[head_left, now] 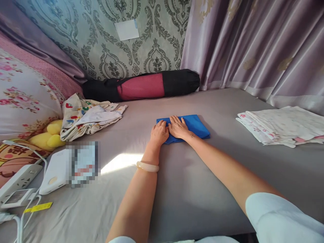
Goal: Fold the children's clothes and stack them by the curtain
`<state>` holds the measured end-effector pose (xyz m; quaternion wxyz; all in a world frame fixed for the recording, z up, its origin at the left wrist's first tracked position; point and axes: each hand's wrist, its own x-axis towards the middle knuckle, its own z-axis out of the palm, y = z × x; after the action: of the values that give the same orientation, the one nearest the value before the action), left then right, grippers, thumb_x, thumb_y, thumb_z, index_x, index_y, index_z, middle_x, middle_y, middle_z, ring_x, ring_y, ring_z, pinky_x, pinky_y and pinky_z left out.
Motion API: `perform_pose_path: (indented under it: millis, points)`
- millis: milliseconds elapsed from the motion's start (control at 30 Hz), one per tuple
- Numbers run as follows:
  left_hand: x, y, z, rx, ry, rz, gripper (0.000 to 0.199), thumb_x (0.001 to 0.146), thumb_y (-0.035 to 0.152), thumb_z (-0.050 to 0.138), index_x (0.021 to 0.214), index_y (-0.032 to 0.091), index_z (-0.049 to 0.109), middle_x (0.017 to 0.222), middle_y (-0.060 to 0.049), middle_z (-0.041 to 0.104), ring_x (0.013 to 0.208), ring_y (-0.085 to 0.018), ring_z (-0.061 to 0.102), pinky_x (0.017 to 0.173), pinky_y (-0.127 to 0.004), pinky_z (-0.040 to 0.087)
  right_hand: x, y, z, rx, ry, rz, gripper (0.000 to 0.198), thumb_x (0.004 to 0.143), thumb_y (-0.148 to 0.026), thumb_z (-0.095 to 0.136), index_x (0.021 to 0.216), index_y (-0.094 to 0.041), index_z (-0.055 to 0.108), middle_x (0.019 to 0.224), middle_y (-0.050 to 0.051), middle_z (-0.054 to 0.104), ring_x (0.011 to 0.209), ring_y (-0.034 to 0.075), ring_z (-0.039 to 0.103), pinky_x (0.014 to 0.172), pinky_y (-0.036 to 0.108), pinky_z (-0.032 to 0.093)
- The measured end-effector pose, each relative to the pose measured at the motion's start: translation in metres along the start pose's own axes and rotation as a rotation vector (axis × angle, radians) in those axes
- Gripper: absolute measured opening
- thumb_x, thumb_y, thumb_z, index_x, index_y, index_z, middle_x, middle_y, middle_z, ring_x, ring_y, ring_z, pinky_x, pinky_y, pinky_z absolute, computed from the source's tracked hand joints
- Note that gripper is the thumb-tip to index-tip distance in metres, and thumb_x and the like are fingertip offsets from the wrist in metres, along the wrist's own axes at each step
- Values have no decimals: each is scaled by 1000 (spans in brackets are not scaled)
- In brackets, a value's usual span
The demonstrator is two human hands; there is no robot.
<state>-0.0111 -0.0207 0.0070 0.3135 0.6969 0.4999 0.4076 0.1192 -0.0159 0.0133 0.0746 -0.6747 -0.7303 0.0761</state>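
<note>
A blue cloth (197, 125), folded into a flat rectangle, lies on the grey bed sheet (192, 189) in front of me. On its left end rests my left hand (160, 132), palm down, its fingers slightly bent and touching the fabric. My right hand (178, 127) presses flat on the cloth just beside it, fingers stretched out. Neither hand grasps anything. The two hands nearly touch, and they hide part of the cloth's left half. A pale bangle (147, 166) circles my left wrist.
To the right is a stack of folded white cloths (283, 125); patterned clothes (93, 118) lie at left. A long black and red bag (141, 86) lies along the wall. Near left are a power strip (20, 180), cables, a white device (55, 170) and a blurred-out item (84, 165).
</note>
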Motion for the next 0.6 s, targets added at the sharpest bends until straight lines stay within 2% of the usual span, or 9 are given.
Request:
perform_pose_path:
  millis: [167, 333, 467, 600]
  points:
    - [0, 6, 0, 56, -12, 27, 15, 78, 12, 64, 88, 23, 61, 131, -14, 61, 133, -31, 47, 120, -50, 11, -1, 12, -15, 94, -19, 5, 63, 100, -36, 15, 155, -7, 25, 162, 13, 24, 150, 22, 19, 122, 44, 16]
    - [-2, 13, 7, 121, -13, 88, 16, 80, 25, 69, 94, 23, 62, 134, -16, 59, 139, -33, 40, 120, -51, 8, -15, 38, -24, -24, 77, 47, 61, 101, -36, 19, 153, -8, 31, 162, 15, 24, 151, 26, 16, 121, 51, 9]
    - [-5, 7, 15, 226, -69, 91, 29, 83, 38, 67, 107, 21, 64, 142, -19, 54, 142, -37, 36, 119, -55, 9, -24, 48, -18, -66, 39, 55, 59, 101, -39, 22, 152, -11, 34, 162, 16, 24, 150, 29, 18, 120, 55, 11]
    - [-6, 3, 16, 388, -117, 106, 43, 87, 42, 61, 124, 19, 61, 148, -21, 47, 144, -37, 34, 118, -58, 14, -25, 47, -12, -61, 55, 58, 59, 101, -37, 24, 152, -11, 35, 162, 17, 24, 149, 29, 19, 119, 55, 11]
